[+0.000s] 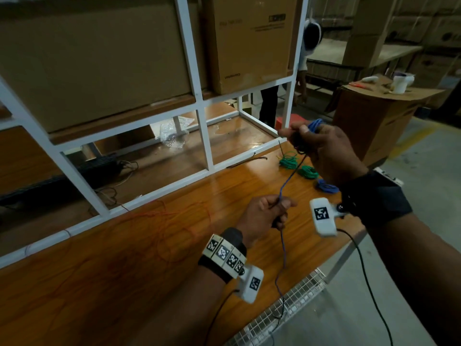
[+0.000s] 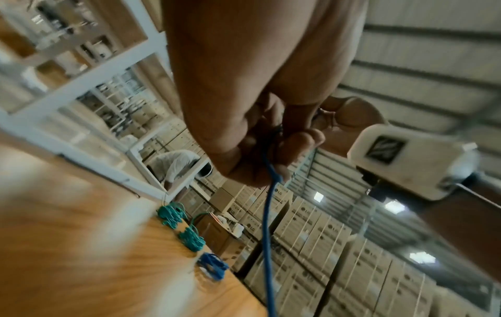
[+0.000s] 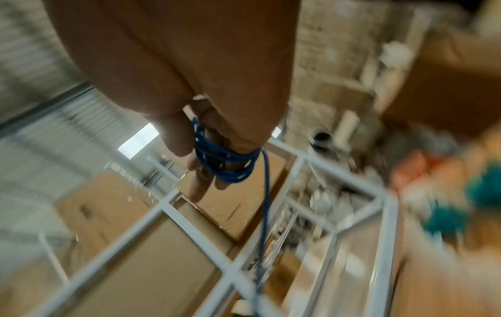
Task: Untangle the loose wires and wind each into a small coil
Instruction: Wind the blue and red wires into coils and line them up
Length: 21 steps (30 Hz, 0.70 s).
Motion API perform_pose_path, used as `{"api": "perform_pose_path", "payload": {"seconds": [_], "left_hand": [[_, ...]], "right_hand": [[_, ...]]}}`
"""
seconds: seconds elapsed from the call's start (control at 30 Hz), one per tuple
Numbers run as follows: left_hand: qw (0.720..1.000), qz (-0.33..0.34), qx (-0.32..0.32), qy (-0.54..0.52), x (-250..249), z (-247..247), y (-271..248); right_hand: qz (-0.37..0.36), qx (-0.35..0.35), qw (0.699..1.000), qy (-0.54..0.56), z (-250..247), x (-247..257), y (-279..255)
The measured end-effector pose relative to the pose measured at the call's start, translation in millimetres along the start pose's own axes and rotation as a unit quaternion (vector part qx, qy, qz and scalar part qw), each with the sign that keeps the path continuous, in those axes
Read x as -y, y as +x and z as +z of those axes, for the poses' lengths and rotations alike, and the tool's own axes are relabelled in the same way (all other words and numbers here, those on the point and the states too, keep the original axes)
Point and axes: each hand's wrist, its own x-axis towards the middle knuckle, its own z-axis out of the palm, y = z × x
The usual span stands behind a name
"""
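The right hand (image 1: 324, 148), raised above the tabletop (image 1: 124, 258), holds blue wire (image 1: 283, 245) looped around its fingers (image 3: 200, 184), while the left hand (image 1: 264, 216) pinches the strand below, near green coils (image 1: 296, 166) and a blue coil (image 1: 326, 187).

A thin blue wire (image 1: 283, 191) runs between the two hands, its loops wound blue (image 3: 226, 160) around the right hand's fingers. The glossy orange-brown wooden counter (image 1: 124, 258) carries two green wire coils (image 1: 289, 161) and a blue coil (image 1: 327, 188) near its far right corner, and a loose orange-red wire (image 1: 172, 236) mid-counter. The shelf frame (image 1: 199, 126) is white; the boxes (image 1: 249, 41) are plain brown cardboard.
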Motion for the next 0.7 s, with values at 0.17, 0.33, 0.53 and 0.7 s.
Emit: {"api": "perform_pose_path", "payload": {"seconds": [0.17, 0.33, 0.53, 0.7], "left_hand": [[0.993, -0.001, -0.056, 0.1, -6, -19, 2], [0.989, 0.004, -0.009, 0.15, -12, -19, 5], [0.977, 0.017, -0.049, 0.205, 14, -15, 14], [0.978, 0.02, -0.037, 0.203, 20, -11, 21]], "right_hand": [[-0.009, 0.02, 0.872, -0.489, -14, -26, -9], [0.087, -0.014, 0.982, -0.167, -25, -46, -3], [0.087, -0.036, 0.913, 0.397, -18, 13, -8], [0.02, -0.1, 0.935, 0.34, -5, 11, 5]]}}
